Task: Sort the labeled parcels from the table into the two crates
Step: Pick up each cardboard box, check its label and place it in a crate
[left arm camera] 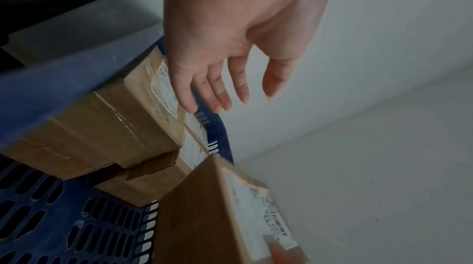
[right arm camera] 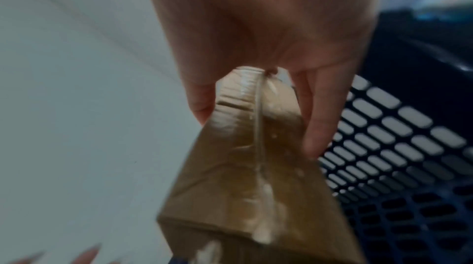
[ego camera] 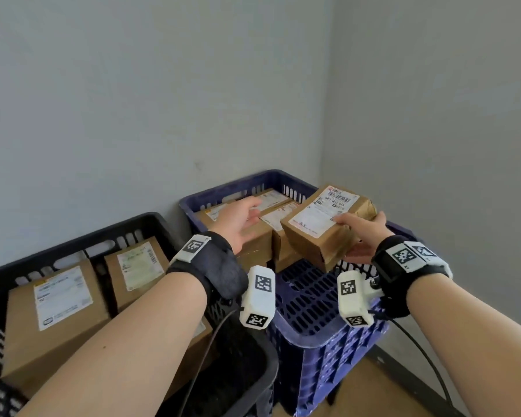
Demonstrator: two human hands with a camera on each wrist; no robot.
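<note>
Right hand (ego camera: 362, 236) grips a labeled cardboard parcel (ego camera: 322, 228) at its near right corner, thumb on the shipping label, fingers curled under the base. The right wrist view confirms fingers either side of a taped face. The parcel is held tilted, in the air, over the right side of the blue crate (ego camera: 310, 335), above the crate's bare perforated floor at the near edge.

Left hand (ego camera: 238, 219) is spread, fingers straight and relaxed, holding nothing. It hovers over the stacked parcels (ego camera: 253, 236) filling the far half of the blue crate; whether the fingertips touch the top parcel cannot be told.

The black crate (ego camera: 73, 245), beside the blue crate on its left, already carries several labeled parcels (ego camera: 57, 308).

Assessment: step in hand is placement of the held parcel into the blue crate.

Recommendations:
- Level the parcel before lowering; a one-corner grip on a tilted box invites slippage.
- Bring the left hand under or against the free end for support.
- Set it down on the bare floor at the near edge, flush against the stack, label up.
- Clear the right rim during descent.
</note>
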